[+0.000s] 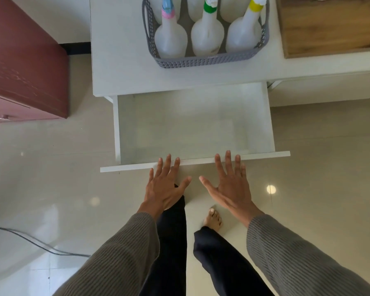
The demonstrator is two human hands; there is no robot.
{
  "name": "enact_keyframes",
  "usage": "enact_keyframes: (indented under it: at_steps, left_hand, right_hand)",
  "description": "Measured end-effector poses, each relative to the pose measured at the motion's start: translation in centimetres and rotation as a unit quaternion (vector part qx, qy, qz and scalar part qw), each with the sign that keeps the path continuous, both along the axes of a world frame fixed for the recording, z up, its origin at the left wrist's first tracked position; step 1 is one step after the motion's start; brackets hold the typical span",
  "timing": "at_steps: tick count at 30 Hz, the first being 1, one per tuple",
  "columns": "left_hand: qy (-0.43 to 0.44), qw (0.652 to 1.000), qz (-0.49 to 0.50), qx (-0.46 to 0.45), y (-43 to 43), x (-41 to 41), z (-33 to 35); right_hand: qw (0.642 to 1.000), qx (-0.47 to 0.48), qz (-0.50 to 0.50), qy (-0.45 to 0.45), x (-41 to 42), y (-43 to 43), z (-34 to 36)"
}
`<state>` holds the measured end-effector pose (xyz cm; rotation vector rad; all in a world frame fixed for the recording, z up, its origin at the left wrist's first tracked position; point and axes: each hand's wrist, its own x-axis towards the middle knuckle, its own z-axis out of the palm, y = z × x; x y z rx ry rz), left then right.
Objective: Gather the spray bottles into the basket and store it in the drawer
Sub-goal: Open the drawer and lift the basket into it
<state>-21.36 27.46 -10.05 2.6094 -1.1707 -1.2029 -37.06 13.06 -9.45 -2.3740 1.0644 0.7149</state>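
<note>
**A:** What have the hands got?

**B:** Nothing. The left hand (165,184) and right hand (231,184) are flat with fingers spread, tips over the front panel of the pulled-out white drawer (265,155), mid-frame.

**A:** And the load?

**B:** At top centre, the grey perforated plastic basket (201,61) sits on the white cabinet top (120,60), with the white plastic spray bottles (170,41) upright inside. It's likely light but top-heavy, with flexing walls. I'd lift it level with both hands, starting at the handle slot (146,24).
</note>
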Motion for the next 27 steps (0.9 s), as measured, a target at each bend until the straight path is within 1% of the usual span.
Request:
enact_keyframes:
  at_steps: [9, 18, 23, 27]
  left_hand:
    - [0.04, 0.998, 0.043, 0.01, 3.2, -4.2, 1.2]
    - [0.063, 0.996, 0.014, 0.067, 6.0, -6.9, 2.3]
    - [0.086, 0.992, 0.023, 0.084, 5.9, -6.6, 2.1]
    - [0.143, 0.981, 0.034, 0.125, 4.8, -5.1, 2.8]
  right_hand:
    - [1.0, 0.024, -0.003, 0.011, -3.8, 3.5, 0.9]
    - [0.998, 0.048, 0.0, 0.046, -6.7, 6.5, 2.2]
    - [0.998, 0.044, -0.009, 0.04, -6.2, 6.2, 2.9]
    - [0.993, 0.067, 0.008, 0.098, -4.9, 5.4, 3.8]
